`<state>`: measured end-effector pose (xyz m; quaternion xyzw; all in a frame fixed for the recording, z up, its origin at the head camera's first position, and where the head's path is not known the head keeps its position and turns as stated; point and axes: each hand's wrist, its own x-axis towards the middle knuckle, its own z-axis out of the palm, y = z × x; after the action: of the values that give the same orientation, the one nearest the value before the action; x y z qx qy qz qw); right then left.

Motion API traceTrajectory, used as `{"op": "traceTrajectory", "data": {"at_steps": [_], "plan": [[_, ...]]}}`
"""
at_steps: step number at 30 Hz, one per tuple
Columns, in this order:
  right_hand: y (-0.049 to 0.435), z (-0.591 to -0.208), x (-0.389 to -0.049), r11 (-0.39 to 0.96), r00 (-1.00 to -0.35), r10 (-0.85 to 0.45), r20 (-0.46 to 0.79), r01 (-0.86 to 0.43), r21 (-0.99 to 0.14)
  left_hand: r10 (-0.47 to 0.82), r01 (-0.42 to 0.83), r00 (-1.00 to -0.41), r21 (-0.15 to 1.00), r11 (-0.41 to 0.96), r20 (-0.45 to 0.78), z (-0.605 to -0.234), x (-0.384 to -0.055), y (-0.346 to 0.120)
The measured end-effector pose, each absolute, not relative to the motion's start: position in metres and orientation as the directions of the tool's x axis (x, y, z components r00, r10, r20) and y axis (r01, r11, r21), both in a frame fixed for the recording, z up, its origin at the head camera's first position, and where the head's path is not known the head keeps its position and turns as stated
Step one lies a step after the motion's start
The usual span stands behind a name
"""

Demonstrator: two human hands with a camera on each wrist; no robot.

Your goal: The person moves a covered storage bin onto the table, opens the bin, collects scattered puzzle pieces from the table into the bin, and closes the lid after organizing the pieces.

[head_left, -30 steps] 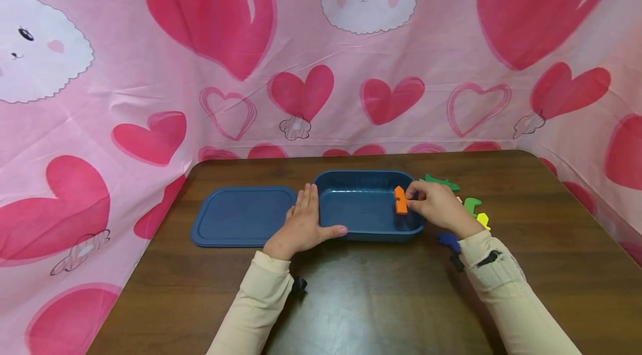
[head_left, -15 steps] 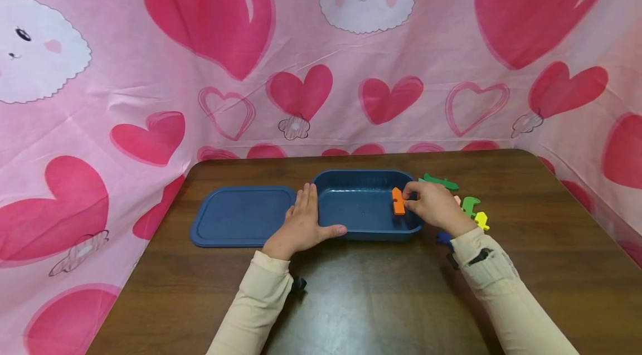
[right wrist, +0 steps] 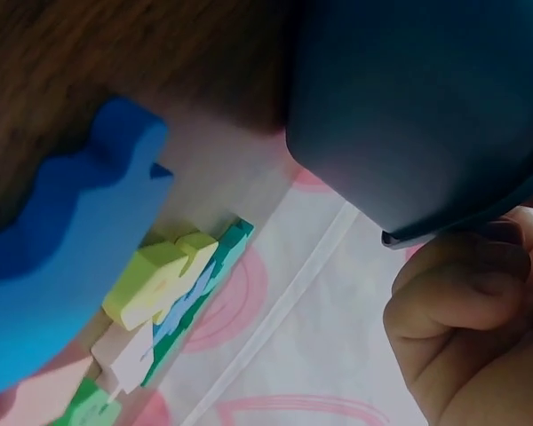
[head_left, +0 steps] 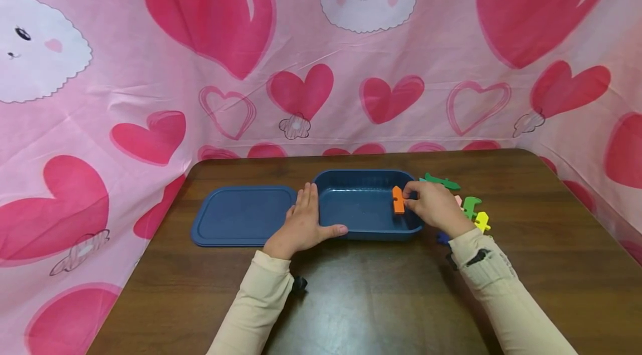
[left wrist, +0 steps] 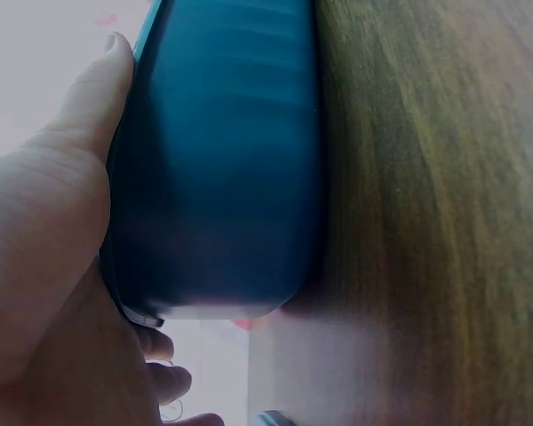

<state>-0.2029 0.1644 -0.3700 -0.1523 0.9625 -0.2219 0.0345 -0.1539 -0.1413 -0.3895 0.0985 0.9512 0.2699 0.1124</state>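
Observation:
A dark blue rectangular box (head_left: pixel 357 214) stands uncovered on the table. Along its left end lies my left hand (head_left: pixel 297 228), fingers straight against the rim and thumb over the front edge; the left wrist view shows it beside the box's outer wall (left wrist: pixel 222 151). Over the right end of the box, my right hand (head_left: pixel 437 207) pinches a flat orange wooden piece (head_left: pixel 398 202) with a pointed top and a side notch. The piece stands upright inside the rim. In the right wrist view the curled fingers (right wrist: pixel 457 297) show at the rim, and the orange piece is hidden.
A blue lid (head_left: pixel 244 215) lies flat left of the box. Right of it lie several coloured pieces, including a long green one (head_left: pixel 441 181), a curved green one (head_left: pixel 470 206), a yellow one (head_left: pixel 482 222) and a blue one (right wrist: pixel 71 213). A heart-print cloth (head_left: pixel 301 37) hangs behind.
My right hand and forearm have shifted slightly left with the orange piece. The left hand stays in place on the box.

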Motion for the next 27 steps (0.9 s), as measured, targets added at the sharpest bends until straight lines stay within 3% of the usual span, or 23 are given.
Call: {"op": "traceTrajectory", "data": {"at_steps": [9, 19, 27], "plan": [[0.168, -0.367, -0.201, 0.834, -0.957, -0.286, -0.053, -0.221, -0.506, 0.249, 0.128, -0.955, 0.538, 0.833, -0.158, -0.39, -0.154, -0.142], [0.209, -0.366, -0.194, 0.757, -0.966, -0.245, 0.088, -0.247, -0.604, 0.246, 0.13, -0.957, 0.533, 0.836, -0.152, -0.389, -0.152, -0.141], [0.269, -0.36, -0.186, 0.806, -0.978, -0.205, -0.032, -0.15, -0.573, 0.243, 0.129, -0.958, 0.529, 0.839, -0.151, -0.389, -0.153, -0.139]]}}
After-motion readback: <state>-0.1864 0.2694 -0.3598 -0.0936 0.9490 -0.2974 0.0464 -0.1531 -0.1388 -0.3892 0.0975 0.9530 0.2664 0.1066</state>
